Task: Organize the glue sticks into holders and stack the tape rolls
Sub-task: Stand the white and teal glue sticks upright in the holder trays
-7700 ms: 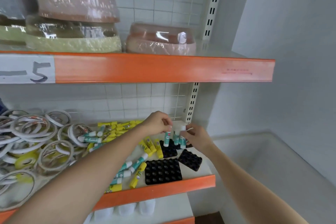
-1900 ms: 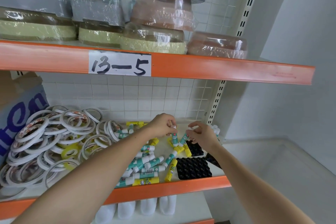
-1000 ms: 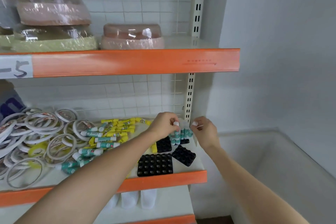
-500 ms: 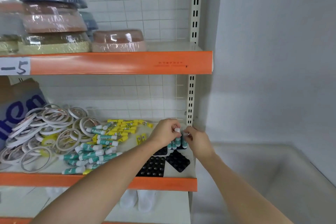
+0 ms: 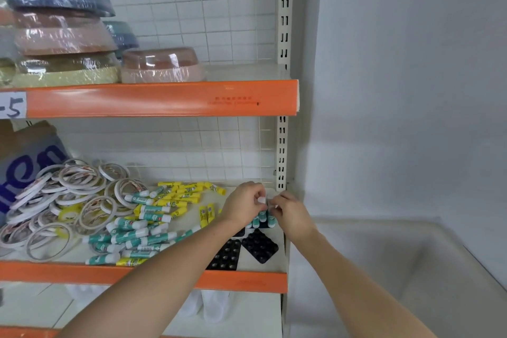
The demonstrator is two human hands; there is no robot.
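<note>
Light: bright, even and diffuse, no single source visible
Shadows: soft, under the upper shelf (image 5: 162,98)
Glare: white highlights on the wrapped bowls (image 5: 162,64) above that shelf
Blur: slight softness throughout
Distortion: wide-angle bending toward the frame edges

Orange-edged shelf (image 5: 247,281) carries: tape rolls (image 5: 63,206) heaped at left; loose glue sticks (image 5: 153,222), teal and yellow, in middle; black holders (image 5: 259,245) at right end, few teal sticks (image 5: 260,221) upright in rear one.
</note>
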